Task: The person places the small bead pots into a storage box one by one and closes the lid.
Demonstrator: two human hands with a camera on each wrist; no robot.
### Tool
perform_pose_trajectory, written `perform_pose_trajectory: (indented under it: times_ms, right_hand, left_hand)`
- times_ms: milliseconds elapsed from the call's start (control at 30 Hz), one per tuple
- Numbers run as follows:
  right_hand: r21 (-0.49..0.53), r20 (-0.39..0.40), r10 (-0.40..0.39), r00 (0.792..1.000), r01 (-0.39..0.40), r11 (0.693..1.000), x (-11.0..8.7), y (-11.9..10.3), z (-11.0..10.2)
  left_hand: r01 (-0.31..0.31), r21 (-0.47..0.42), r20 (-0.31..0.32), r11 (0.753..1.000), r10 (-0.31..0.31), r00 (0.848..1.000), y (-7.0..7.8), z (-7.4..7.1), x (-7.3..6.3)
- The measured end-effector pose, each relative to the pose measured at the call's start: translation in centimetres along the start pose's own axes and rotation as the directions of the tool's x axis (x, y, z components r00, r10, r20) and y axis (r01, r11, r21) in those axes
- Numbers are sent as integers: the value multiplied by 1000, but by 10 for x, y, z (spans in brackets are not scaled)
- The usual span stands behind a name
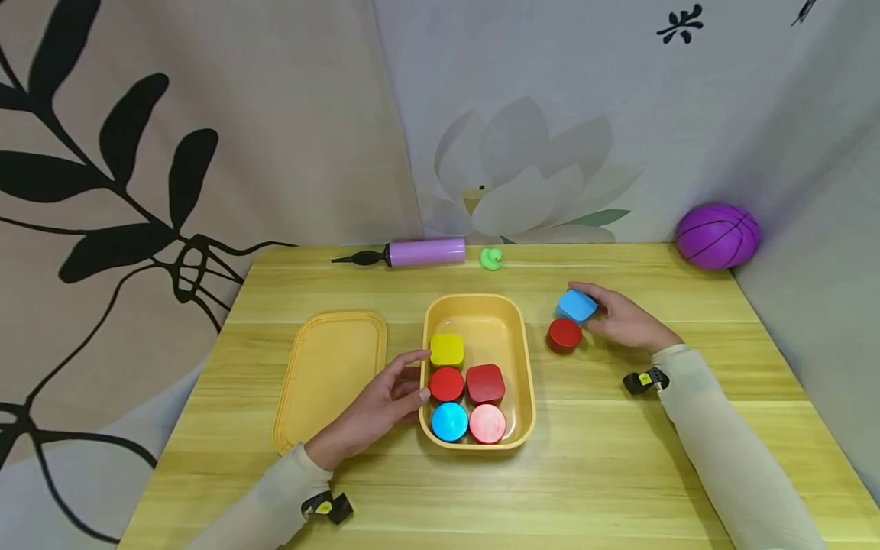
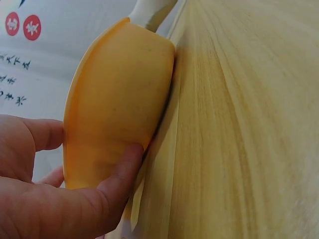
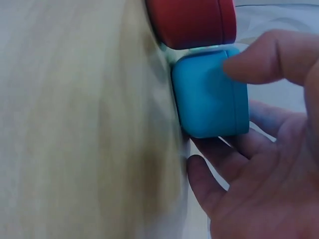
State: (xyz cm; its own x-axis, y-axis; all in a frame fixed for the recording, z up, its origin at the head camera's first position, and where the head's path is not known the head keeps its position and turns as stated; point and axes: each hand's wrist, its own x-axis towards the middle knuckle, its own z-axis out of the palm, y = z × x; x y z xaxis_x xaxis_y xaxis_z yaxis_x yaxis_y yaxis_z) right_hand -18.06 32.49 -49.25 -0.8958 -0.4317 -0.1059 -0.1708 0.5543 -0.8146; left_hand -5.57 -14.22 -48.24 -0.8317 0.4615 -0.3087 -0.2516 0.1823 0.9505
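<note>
My right hand (image 1: 622, 319) pinches a blue rounded-square block (image 1: 576, 305) between thumb and fingers, low at the tabletop. Right beside that block is a red round block (image 1: 564, 336); in the right wrist view the blue block (image 3: 209, 94) lies close by the red one (image 3: 192, 22). A yellow-orange tray (image 1: 512, 367) holds a yellow square block (image 1: 447, 350), a red round block (image 1: 447, 384), a red square block (image 1: 485, 383), a blue round block (image 1: 450, 422) and a pink round block (image 1: 487, 423). Against the tray's left outer wall (image 2: 119, 94) rest the fingertips of my left hand (image 1: 378, 405).
A flat yellow-orange lid (image 1: 333, 370) lies left of the tray, partly behind the left hand. Along the table's back edge are a purple hand pump (image 1: 426, 252) and a green toy duck (image 1: 491, 258). A purple ball (image 1: 718, 236) sits in the back right corner.
</note>
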Motion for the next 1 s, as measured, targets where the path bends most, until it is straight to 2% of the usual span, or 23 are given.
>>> perform_pose_trajectory:
  times_ms: [433,667,800,1000]
  right_hand:
    - [34,-16,29,999,-29,999,0,-1,-4]
    - [60,-49,46,998,-43,997,-1,-6,-4]
    - [57,-72,39,997,-35,998,-3,-16,-5]
    - [46,-118,-8,993,14,999,-4,-44,-3]
  left_hand:
    - [-2,-1,-1,1000,2,1000,3,0,0]
    - [-2,-2,1,1000,2,1000,3,1,0]
    - [-3,1,0,1000,3,1000,2,1,0]
    - [2,7,-5,1000,-2,1000,2,0,0]
